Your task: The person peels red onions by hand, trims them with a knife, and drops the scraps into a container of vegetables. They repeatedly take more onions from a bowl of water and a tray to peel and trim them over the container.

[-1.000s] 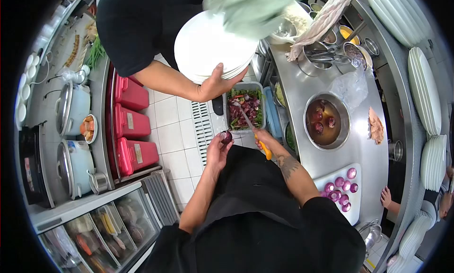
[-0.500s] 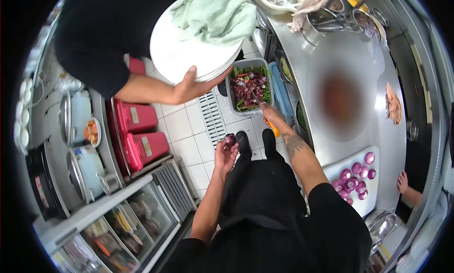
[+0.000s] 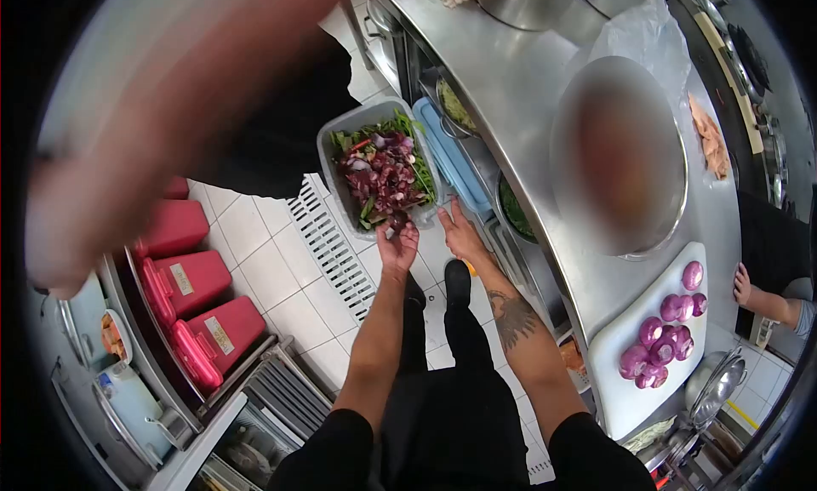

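Just at the near rim of a grey plastic bin [image 3: 330, 163], my left hand [image 3: 397, 251] is palm up with its fingers around a dark red onion [image 3: 396, 224]. The bin holds chopped red onion pieces [image 3: 385, 181] and green leaves [image 3: 417, 142]. My right hand [image 3: 462, 236] is by the bin's near right corner, its fingertips close to the rim. A bit of orange knife handle [image 3: 471, 268] shows beneath that hand; the blade is hidden.
Peeled red onions [image 3: 663, 350] lie on a white cutting board [image 3: 619, 399] on the steel counter [image 3: 545, 125]. A blue lid [image 3: 455, 163] leans beside the bin. Red bins [image 3: 223, 333] stand left. A co-worker's blurred arm [image 3: 179, 108] crosses the upper left; another person's hand [image 3: 744, 284] rests at right.
My left hand has moved up to the bin with the onion. The right hand has drawn back from over the bin. The co-worker's plates have left view, their arm now crossing close by.
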Demonstrator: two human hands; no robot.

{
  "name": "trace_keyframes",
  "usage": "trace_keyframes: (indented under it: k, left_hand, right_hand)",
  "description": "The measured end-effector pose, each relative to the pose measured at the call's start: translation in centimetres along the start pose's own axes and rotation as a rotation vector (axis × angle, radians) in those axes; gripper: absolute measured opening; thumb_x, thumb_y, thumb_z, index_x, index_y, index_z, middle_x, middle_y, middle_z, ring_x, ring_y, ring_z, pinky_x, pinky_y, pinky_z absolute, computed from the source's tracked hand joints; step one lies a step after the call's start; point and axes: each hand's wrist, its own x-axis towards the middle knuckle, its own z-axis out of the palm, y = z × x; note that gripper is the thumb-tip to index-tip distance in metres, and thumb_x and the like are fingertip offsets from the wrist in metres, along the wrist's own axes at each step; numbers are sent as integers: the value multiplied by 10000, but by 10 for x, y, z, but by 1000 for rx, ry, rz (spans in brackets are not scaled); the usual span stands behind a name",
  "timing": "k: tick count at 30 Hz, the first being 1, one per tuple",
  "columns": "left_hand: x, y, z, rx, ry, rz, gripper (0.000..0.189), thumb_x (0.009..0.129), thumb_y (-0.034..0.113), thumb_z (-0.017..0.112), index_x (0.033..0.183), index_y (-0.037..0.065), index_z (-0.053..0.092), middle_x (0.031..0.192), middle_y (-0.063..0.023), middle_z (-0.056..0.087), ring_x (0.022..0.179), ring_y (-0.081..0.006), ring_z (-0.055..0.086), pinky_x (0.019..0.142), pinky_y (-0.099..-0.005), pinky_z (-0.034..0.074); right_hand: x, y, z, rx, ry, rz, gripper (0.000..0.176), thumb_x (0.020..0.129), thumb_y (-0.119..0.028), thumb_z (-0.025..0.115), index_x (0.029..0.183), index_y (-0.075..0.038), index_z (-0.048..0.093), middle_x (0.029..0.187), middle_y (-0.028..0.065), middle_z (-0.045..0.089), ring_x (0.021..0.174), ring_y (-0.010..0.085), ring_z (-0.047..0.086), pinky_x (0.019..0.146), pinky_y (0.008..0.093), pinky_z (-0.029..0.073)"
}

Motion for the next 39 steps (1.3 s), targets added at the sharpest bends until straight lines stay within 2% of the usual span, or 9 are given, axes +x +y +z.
trace_keyframes:
  k: [3, 6, 9, 14, 22, 25, 29, 35, 39]
  left_hand:
    - [-1, 3, -9, 95, 1, -74, 362, 839, 229, 624, 1089, -21, 544, 992, -164, 649, 793, -238, 617, 693, -302, 519]
    - [-13, -1, -23, 325, -58, -156, 333, 886, 269, 601, 1101, 17, 565, 1050, -142, 660, 822, -237, 646, 746, -310, 544]
    - [-18, -8, -24, 261, -60, -106, 331, 869, 269, 621, 1113, 48, 583, 1077, -141, 655, 849, -226, 669, 737, -327, 556]
    - [-4, -17, -13, 151, 49, -30, 334, 871, 278, 619, 1120, 62, 569, 1070, -132, 659, 896, -231, 667, 762, -346, 552]
    - [-20, -17, -39, 247, -228, -81, 366, 878, 278, 622, 1131, 24, 544, 1058, -155, 664, 846, -242, 665, 759, -336, 549]
    - [-27, -22, -54, 224, -166, -112, 315, 889, 231, 619, 1175, 256, 489, 1063, -185, 654, 798, -273, 677, 711, -356, 559]
    - [-67, -40, -69, 313, -145, -95, 242, 892, 269, 601, 1116, 226, 520, 1047, -157, 654, 810, -258, 676, 718, -360, 550]
    - [-137, -67, -113, 267, 42, -241, 531, 890, 130, 597, 1290, 336, 314, 1049, -188, 641, 768, -319, 698, 653, -378, 565]
    - [-174, -77, -125, 719, 243, -182, 802, 854, 66, 685, 1469, 116, 172, 1028, -136, 658, 807, -290, 706, 638, -328, 577]
  right_hand:
    - [20, 24, 8, -36, 57, -137, 755, 963, -566, 402, 1542, -150, 155, 701, 176, 620, 510, 277, 585, 481, 408, 467]
    - [10, 20, 3, 101, -5, -44, 779, 955, -572, 418, 1543, -139, 145, 679, 165, 609, 497, 262, 581, 471, 406, 464]
    - [3, 22, 1, 145, -8, 16, 759, 973, -539, 445, 1556, -187, 109, 576, 49, 511, 417, 143, 468, 380, 311, 391]
    - [0, 32, -5, 81, -28, -20, 771, 962, -563, 433, 1555, -193, 106, 598, 65, 531, 432, 164, 493, 382, 322, 402]
    - [15, 47, -7, 76, -58, -40, 777, 960, -566, 432, 1554, -196, 95, 598, 74, 538, 417, 172, 496, 371, 325, 419]
    - [5, 55, -8, 82, -75, -36, 769, 966, -546, 437, 1554, -183, 100, 585, 68, 525, 414, 166, 489, 369, 322, 413]
    - [-18, 69, -3, 95, -103, -30, 742, 988, -507, 429, 1558, -188, 77, 565, 30, 475, 391, 116, 423, 345, 284, 350]
    - [-69, 118, 4, 137, -194, 40, 713, 978, -505, 452, 1547, -183, 170, 573, 40, 482, 398, 132, 437, 356, 293, 367]
    - [-100, 144, 12, 171, -273, 85, 648, 1009, -480, 419, 1519, -107, 272, 543, 25, 451, 354, 106, 390, 333, 271, 321]
